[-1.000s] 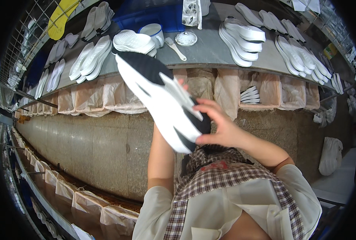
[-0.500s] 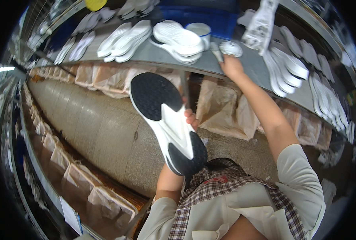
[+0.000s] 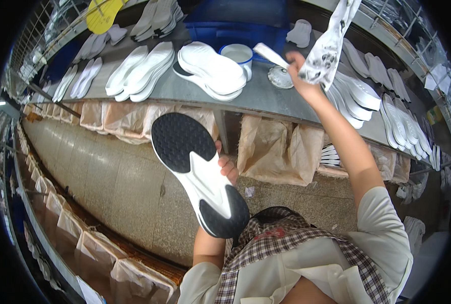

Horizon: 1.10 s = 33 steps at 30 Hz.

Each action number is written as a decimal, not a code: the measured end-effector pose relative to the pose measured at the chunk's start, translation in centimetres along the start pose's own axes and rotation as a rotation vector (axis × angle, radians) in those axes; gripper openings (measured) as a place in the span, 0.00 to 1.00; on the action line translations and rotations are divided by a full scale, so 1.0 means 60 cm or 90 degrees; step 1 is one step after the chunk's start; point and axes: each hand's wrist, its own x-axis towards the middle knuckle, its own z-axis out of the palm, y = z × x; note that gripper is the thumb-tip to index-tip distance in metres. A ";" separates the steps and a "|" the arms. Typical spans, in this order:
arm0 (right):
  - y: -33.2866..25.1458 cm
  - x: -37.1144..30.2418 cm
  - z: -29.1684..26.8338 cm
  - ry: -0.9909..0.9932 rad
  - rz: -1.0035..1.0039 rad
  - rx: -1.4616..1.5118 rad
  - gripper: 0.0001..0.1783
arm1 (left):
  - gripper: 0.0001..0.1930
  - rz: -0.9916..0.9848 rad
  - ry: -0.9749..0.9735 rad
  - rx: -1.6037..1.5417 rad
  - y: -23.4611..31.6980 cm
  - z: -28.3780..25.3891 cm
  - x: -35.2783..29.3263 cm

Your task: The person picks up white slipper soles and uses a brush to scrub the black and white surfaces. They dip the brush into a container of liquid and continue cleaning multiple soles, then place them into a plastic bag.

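Observation:
My left hand (image 3: pixel 229 168) holds a white shoe sole (image 3: pixel 197 171) by its right edge, over the floor in front of the bench. The sole's underside faces up, with black textured pads at both ends; only some fingertips show past it. Over the bench, my right hand (image 3: pixel 305 81) is closed on the near end of a flat white stick (image 3: pixel 270 54), which points up and left. Its exact kind is unclear. Beside those fingers, on the bench, lies a round whitish lid-like piece (image 3: pixel 280 78). A stained white cloth (image 3: pixel 329 48) hangs just right of the hand.
On the grey bench (image 3: pixel 266 107) stand stacked white soles (image 3: pixel 210 68), a blue-rimmed white mug (image 3: pixel 237 53) and a blue bin (image 3: pixel 235 25). More soles (image 3: pixel 144 71) lie left and right (image 3: pixel 354 93). Lined bins (image 3: pixel 281 149) sit under the bench; others (image 3: pixel 99 243) line the left.
My right hand has come off the round piece and lifted the white stick, now tilted. The sole stays in my left hand. The whole view has shifted slightly.

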 end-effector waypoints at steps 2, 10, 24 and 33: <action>-0.027 0.060 -0.001 -0.154 0.023 0.036 0.14 | 0.33 0.006 -0.050 0.002 0.000 -0.012 0.000; -0.092 0.159 0.112 -0.457 0.133 -0.338 0.13 | 0.36 -0.010 -0.039 0.032 0.021 -0.027 -0.032; -0.068 0.143 0.038 -0.310 0.119 -0.060 0.17 | 0.29 -0.010 0.102 -0.017 0.001 0.046 -0.034; -0.252 -0.165 -0.139 -0.466 0.056 0.424 0.15 | 0.29 -0.051 0.059 -0.005 -0.027 0.031 -0.045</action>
